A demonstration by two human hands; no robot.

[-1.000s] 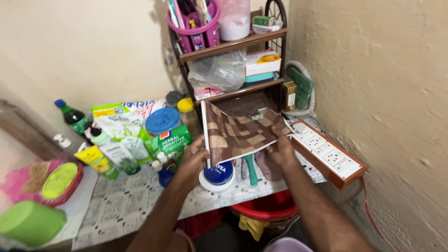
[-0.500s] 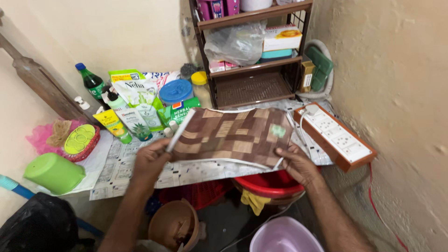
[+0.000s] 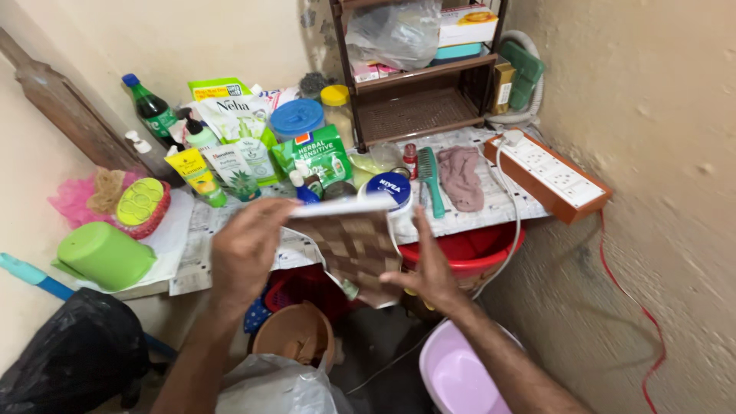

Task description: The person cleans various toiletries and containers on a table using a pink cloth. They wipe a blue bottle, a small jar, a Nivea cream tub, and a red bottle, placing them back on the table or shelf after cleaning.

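A: Now, hands first. The left hand [image 3: 249, 249] pinches the upper edge of the brown checked mat [image 3: 353, 249], fingers closed over its white rim. The right hand [image 3: 429, 272] has its fingers spread open, pressed against the mat's lower right side rather than gripping it.

B: Mat's position?

A: Off the shelf top, hanging in front of its near edge, tilted, with the lower corner drooping toward the brown pot [image 3: 295, 337]. It partly hides the red basin [image 3: 475, 249] beneath the shelf top.

B: What sits beyond the mat?

A: Just behind its upper edge, a blue round tin [image 3: 389, 186]. Right of the tin, a green comb [image 3: 431, 178] and a pinkish cloth [image 3: 461, 172] lie side by side on the newspaper lining [image 3: 230, 268]. Further right, a white power strip [image 3: 553, 175] on an orange-brown board runs along the wall. Left of the mat: tubes, pouches, a green bottle [image 3: 152, 110], a lime-green cup [image 3: 107, 254] on its side.

B: Handling note?

A: Judgement only: the sheet is limp, so one pinch lets it sag. A firmer right-hand hold on the opposite edge would keep it flat. The strip's white cable [image 3: 512, 230] hangs close to the right hand; keep the mat's edge from snagging it, and away from the tin.
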